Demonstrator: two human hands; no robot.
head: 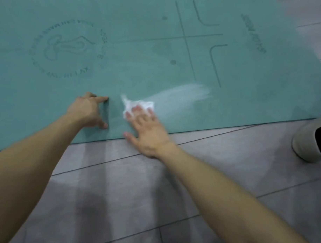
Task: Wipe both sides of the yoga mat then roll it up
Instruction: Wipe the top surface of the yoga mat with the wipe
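Note:
A teal yoga mat [139, 69] lies flat on the tiled floor, printed with a round logo and alignment lines. My right hand [146, 131] presses a white wipe [136, 106] onto the mat near its front edge, fingers spread and flat; the wipe is blurred, with a pale streak trailing to its right. My left hand [89, 111] rests on the mat just left of the wipe, propped on its fingertips and thumb, holding nothing.
Grey floor tiles [153, 193] fill the foreground in front of the mat's front edge. A light-coloured shoe [308, 143] sits at the right edge, close to the mat's corner.

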